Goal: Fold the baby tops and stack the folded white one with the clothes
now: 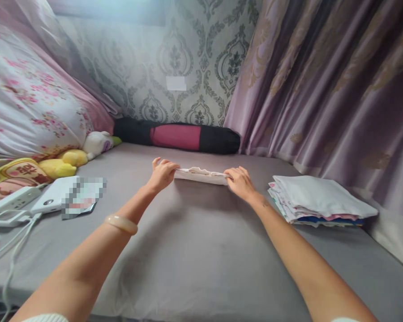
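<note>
Leftmost, a floral quilt (27,103) is bundled against the wall, with yellow and white soft toys (75,154) tucked at its foot. Just in front of them, on the grey sheet (195,250), lie a white power strip (11,201) with trailing cables and a white power bank (53,197), next to a blurred flat item.

Moving toward the middle, the person's left arm reaches forward, a pale bangle (121,223) on the wrist. The left hand (161,173) pinches the left end of a folded white cloth (201,175), fingers curled over its top edge. The cloth lies flat on the sheet, well out from the body, already folded into a narrow, layered strip. The right hand (241,182) pinches the strip's other end in the same way, thumb hidden beneath.

Behind the cloth, a black and maroon bolster (177,136) lies along the patterned wallpaper (188,58).

To the right, near the right hand but apart from it, sits a neat stack of folded clothes (319,199), white on top with coloured edges below. Judging by this, several pieces look finished, and the cloth in hand appears nearly folded but has not joined the stack. No unfolded laundry is in view. Mauve curtains (329,85) hang along the far right.
</note>
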`<state>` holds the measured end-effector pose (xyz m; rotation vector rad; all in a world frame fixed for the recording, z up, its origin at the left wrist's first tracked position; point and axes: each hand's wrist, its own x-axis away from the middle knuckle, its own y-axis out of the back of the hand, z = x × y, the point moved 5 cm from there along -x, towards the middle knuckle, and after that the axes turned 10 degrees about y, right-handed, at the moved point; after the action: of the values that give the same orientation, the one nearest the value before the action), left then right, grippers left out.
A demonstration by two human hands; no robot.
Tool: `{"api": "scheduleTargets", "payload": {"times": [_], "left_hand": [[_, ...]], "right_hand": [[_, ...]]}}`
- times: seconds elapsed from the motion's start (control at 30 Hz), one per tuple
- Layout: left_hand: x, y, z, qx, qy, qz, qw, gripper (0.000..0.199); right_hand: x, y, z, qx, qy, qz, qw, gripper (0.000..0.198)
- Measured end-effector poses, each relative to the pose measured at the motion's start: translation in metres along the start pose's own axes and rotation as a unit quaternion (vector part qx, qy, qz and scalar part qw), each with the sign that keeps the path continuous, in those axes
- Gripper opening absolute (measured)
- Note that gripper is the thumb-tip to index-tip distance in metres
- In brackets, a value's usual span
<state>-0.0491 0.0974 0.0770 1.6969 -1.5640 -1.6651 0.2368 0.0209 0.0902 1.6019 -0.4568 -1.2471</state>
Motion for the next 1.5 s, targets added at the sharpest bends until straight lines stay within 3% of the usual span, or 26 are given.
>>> {"api": "scheduleTargets", "payload": {"times": [0.3,0.53,0.7,0.8,0.9,0.97,1.13,1.3,1.5], "left_hand": [[0.057,-0.009,0.007,0.011,-0.053,0.097,0.994,0.038],[0.072,-0.017,0.008,0.005,-0.075,0.151,0.986,0.041],[0.078,-0.011,0.006,-0.004,-0.075,0.178,0.981,0.036],[0.073,-0.010,-0.001,-0.009,-0.050,0.184,0.982,0.023],[0.058,-0.017,-0.017,-0.018,-0.001,0.151,0.988,0.026],[0.048,-0.029,-0.034,-0.024,0.019,0.136,0.990,0.030],[0.033,-0.073,-0.067,-0.066,0.025,0.179,0.981,0.035],[0.035,-0.096,-0.068,-0.085,0.008,0.204,0.975,0.041],[0.036,-0.101,-0.063,-0.083,0.001,0.216,0.973,0.046]], "right_hand": [[0.041,-0.022,0.023,-0.033,0.042,0.040,0.998,0.027],[0.061,-0.037,0.030,-0.047,0.048,0.092,0.993,0.030],[0.069,-0.034,0.037,-0.058,0.035,0.118,0.991,0.034],[0.059,-0.032,0.039,-0.056,-0.005,0.140,0.989,0.025],[0.037,-0.039,0.044,-0.050,-0.044,0.136,0.989,0.030],[0.019,-0.050,0.049,-0.051,-0.065,0.125,0.989,0.036],[-0.013,-0.087,0.064,-0.059,-0.096,0.175,0.978,0.051],[-0.016,-0.105,0.068,-0.075,-0.104,0.213,0.969,0.057],[-0.014,-0.107,0.066,-0.079,-0.112,0.217,0.966,0.059]]}}
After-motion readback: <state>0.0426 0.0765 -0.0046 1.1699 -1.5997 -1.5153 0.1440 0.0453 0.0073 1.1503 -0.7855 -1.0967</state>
